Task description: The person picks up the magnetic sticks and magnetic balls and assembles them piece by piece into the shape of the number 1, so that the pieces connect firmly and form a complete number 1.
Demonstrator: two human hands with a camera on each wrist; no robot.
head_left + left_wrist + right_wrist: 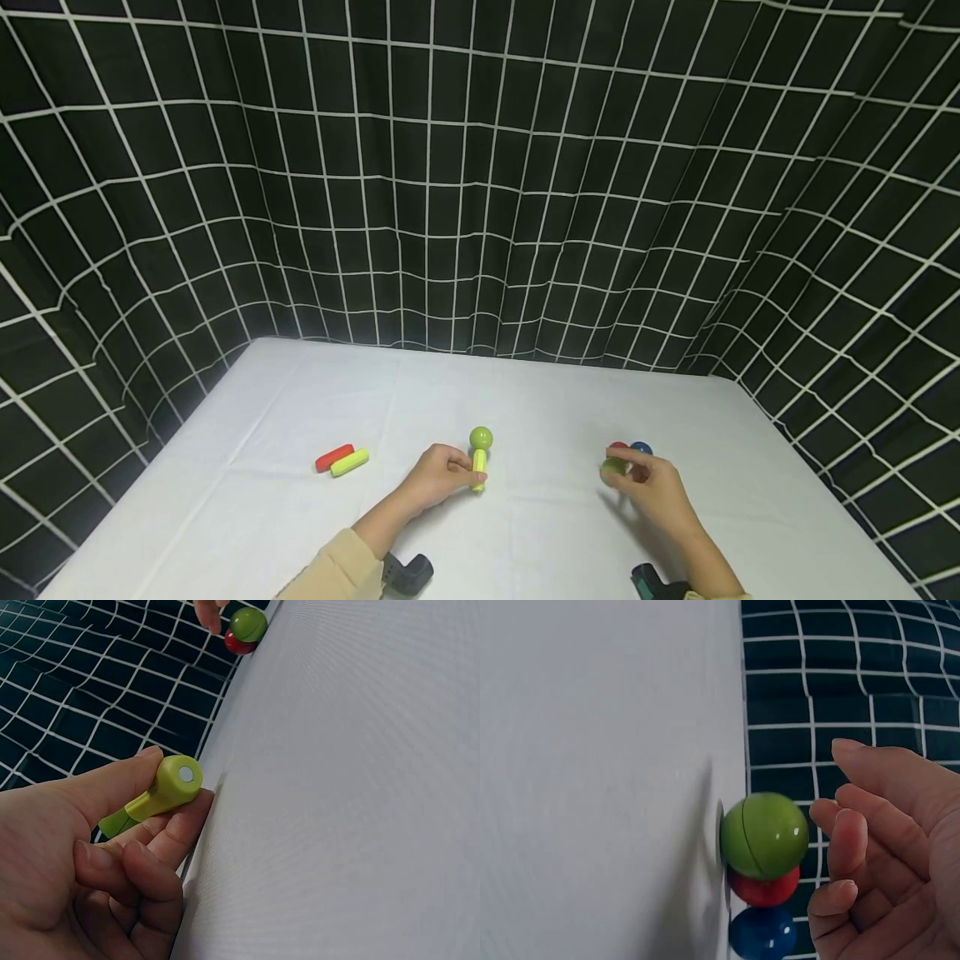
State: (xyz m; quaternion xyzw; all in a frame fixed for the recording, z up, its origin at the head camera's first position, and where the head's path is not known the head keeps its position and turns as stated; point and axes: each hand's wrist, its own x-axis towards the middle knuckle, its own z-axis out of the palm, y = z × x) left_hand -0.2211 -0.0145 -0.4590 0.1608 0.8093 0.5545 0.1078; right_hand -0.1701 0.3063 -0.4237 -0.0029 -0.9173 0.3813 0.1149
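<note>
Pinching the stick (479,471): left hand (441,479), thumb against fingers
Right hand (662,492): right of the stick, thumb and fingers parted
Rods (349,462): left of the stick
Green ball (765,836), red ball (769,891), blue ball (761,934): stick's right
Second green ball (481,437): just beyond the stick

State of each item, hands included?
Left hand: pinching center rod
Center rod: held
Center green ball: unheld, at rod's far end
Right hand: holding nothing, fingers loosely bent
Right green ball: unheld, near right hand
Red ball: unheld
Blue ball: unheld
Red rod: lying flat
Left yellow rod: lying beside red rod
</note>
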